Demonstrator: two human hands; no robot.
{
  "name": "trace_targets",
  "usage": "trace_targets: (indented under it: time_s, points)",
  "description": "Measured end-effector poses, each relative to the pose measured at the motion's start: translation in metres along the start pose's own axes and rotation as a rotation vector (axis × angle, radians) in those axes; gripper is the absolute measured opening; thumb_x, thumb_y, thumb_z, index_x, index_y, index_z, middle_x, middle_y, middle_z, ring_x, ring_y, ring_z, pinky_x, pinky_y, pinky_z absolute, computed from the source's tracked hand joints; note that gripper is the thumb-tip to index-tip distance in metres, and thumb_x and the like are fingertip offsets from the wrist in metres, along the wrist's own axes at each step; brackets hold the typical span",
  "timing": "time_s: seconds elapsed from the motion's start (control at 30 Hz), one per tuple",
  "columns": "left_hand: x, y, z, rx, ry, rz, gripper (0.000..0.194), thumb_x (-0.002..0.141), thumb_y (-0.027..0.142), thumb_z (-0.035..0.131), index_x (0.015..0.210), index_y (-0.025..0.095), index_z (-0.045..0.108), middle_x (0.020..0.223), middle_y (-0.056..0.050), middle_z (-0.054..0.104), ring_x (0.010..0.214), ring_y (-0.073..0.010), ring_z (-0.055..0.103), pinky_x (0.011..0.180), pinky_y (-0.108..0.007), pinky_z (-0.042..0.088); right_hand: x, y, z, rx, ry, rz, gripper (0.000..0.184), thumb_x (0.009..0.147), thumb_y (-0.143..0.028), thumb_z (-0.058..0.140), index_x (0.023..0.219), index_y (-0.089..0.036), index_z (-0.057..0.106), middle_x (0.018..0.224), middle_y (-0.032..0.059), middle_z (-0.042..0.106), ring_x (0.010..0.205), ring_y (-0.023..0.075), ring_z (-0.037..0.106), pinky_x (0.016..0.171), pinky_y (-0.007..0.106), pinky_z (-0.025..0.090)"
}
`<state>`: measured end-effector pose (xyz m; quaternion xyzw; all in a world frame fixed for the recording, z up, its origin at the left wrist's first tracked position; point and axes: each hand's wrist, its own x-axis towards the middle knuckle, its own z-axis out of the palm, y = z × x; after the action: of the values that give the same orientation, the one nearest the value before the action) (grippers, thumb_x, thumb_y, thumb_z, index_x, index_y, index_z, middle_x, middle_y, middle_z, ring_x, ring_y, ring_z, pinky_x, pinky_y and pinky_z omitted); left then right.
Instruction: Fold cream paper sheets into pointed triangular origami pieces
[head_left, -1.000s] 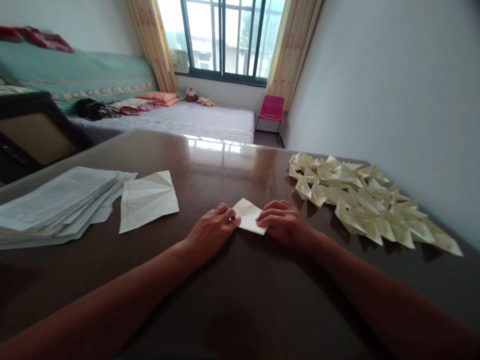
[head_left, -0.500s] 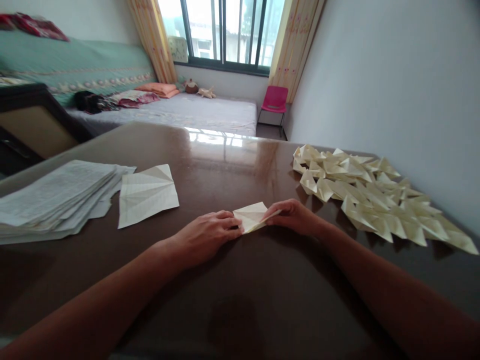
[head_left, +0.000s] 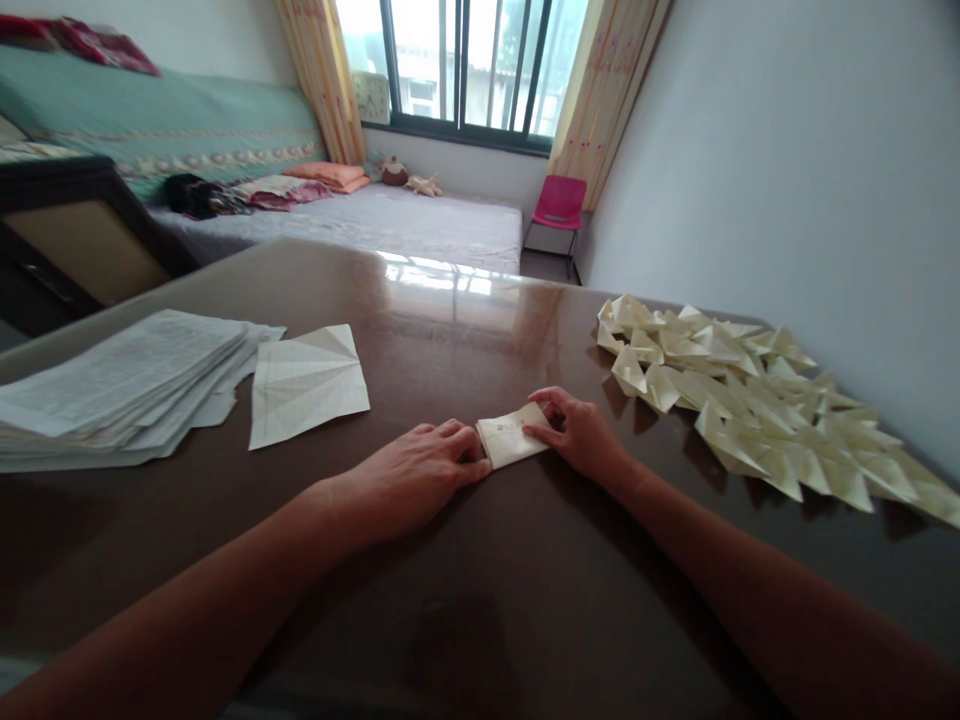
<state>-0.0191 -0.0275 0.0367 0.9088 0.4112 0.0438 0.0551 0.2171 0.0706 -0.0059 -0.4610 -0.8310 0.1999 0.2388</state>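
Note:
A small folded sheet of cream paper point(head_left: 510, 437) lies on the glossy brown table point(head_left: 450, 350) between my hands. My left hand point(head_left: 442, 458) is closed at its left end, thumb and fingertips pressed on the edge. My right hand point(head_left: 574, 430) pinches its right end, with the thumb on top and the index finger along the far corner. Faint print shows on the upper face of the folded paper. Left of it lies a creased, unfolded sheet point(head_left: 309, 385), touched by neither hand.
A stack of printed sheets point(head_left: 127, 385) lies at the table's left. Many folded paper pieces point(head_left: 750, 400) spread along the right side by the wall. Beyond the table are a bed point(head_left: 420, 225), a pink chair point(head_left: 561, 203) and a dark wooden chair or cabinet point(head_left: 90, 235).
The paper has gone from a pointed shape, through a half-raised flap at its right, to a flat narrow rectangle. My right hand lifted and folded that side over. The view shifted slightly.

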Motion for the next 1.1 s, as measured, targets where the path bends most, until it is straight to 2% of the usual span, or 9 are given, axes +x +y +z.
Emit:
trace_targets:
  time_s: [0.2, 0.3, 0.37, 0.47, 0.57, 0.87, 0.93, 1.0, 1.1]
  points:
    - [0.000, -0.001, -0.003, 0.032, 0.048, -0.044, 0.028, 0.093, 0.024, 0.042, 0.109, 0.028, 0.065, 0.103, -0.003, 0.064, 0.091, -0.0171, 0.058, 0.075, -0.028, 0.047, 0.001, 0.001, 0.002, -0.031, -0.020, -0.022, 0.034, 0.075, -0.034, 0.069, 0.106, -0.023, 0.059, 0.072, -0.0033, 0.063, 0.062, 0.0133, 0.057, 0.063, 0.025, 0.042]
    - [0.003, 0.004, 0.004, 0.016, 0.154, -0.039, 0.033, 0.096, 0.024, 0.036, 0.121, 0.024, 0.058, 0.123, -0.005, 0.061, 0.113, -0.0188, 0.054, 0.090, -0.031, 0.047, 0.001, 0.003, 0.004, -0.022, -0.009, -0.023, 0.035, 0.075, -0.035, 0.070, 0.107, -0.023, 0.059, 0.074, -0.0029, 0.065, 0.062, 0.0131, 0.058, 0.062, 0.025, 0.042]
    - [0.005, 0.009, 0.013, 0.037, 0.177, -0.008, 0.040, 0.096, 0.032, 0.039, 0.133, 0.020, 0.047, 0.137, -0.008, 0.052, 0.129, -0.0218, 0.043, 0.104, -0.036, 0.039, 0.002, 0.005, 0.005, -0.015, -0.005, -0.021, 0.035, 0.076, -0.035, 0.069, 0.108, -0.023, 0.059, 0.075, -0.0026, 0.066, 0.063, 0.0130, 0.059, 0.062, 0.024, 0.042]
    - [0.007, 0.012, 0.028, 0.059, 0.113, 0.010, 0.055, 0.094, 0.046, 0.040, 0.142, 0.019, 0.036, 0.148, -0.011, 0.039, 0.138, -0.0234, 0.033, 0.110, -0.040, 0.030, 0.002, 0.006, 0.006, -0.018, 0.001, -0.012, 0.035, 0.078, -0.035, 0.067, 0.110, -0.024, 0.058, 0.075, -0.0027, 0.067, 0.063, 0.0131, 0.059, 0.063, 0.024, 0.043]
    - [0.007, 0.013, 0.036, 0.059, 0.095, 0.001, 0.055, 0.095, 0.046, 0.038, 0.142, 0.020, 0.035, 0.149, -0.010, 0.037, 0.138, -0.0236, 0.032, 0.110, -0.040, 0.029, 0.002, 0.006, 0.007, -0.034, 0.006, -0.014, 0.034, 0.079, -0.035, 0.067, 0.110, -0.024, 0.057, 0.074, -0.0030, 0.066, 0.063, 0.0130, 0.059, 0.063, 0.025, 0.042]
    - [0.007, 0.015, 0.035, 0.098, 0.067, -0.041, 0.052, 0.096, 0.046, 0.034, 0.143, 0.024, 0.035, 0.149, -0.006, 0.038, 0.137, -0.0252, 0.033, 0.108, -0.040, 0.027, 0.003, 0.001, 0.006, -0.114, 0.006, -0.034, 0.031, 0.083, -0.032, 0.063, 0.112, -0.022, 0.055, 0.077, -0.0018, 0.065, 0.065, 0.0140, 0.059, 0.064, 0.026, 0.043]
    - [0.007, 0.016, 0.035, 0.108, 0.071, -0.047, 0.051, 0.096, 0.045, 0.034, 0.143, 0.024, 0.035, 0.149, -0.006, 0.038, 0.137, -0.0248, 0.033, 0.108, -0.040, 0.027, -0.001, -0.009, -0.001, -0.199, 0.031, -0.100, 0.031, 0.086, -0.029, 0.060, 0.116, -0.020, 0.055, 0.094, 0.0042, 0.067, 0.080, 0.0171, 0.061, 0.071, 0.029, 0.046]
    - [0.007, 0.016, 0.035, 0.117, 0.076, -0.049, 0.050, 0.096, 0.044, 0.034, 0.142, 0.025, 0.035, 0.148, -0.006, 0.039, 0.136, -0.0245, 0.034, 0.107, -0.040, 0.027, -0.012, -0.024, -0.009, -0.354, 0.063, -0.243, 0.033, 0.089, -0.023, 0.055, 0.121, -0.019, 0.056, 0.121, 0.0114, 0.060, 0.107, 0.0237, 0.055, 0.084, 0.035, 0.045]
    - [0.007, 0.017, 0.036, 0.134, 0.084, -0.047, 0.050, 0.096, 0.043, 0.035, 0.143, 0.024, 0.035, 0.148, -0.006, 0.040, 0.136, -0.0239, 0.035, 0.107, -0.039, 0.027, -0.035, -0.047, -0.014, -0.527, -0.100, -0.477, 0.037, 0.090, -0.017, 0.049, 0.127, -0.016, 0.055, 0.130, 0.0147, 0.056, 0.119, 0.0275, 0.048, 0.092, 0.041, 0.043]
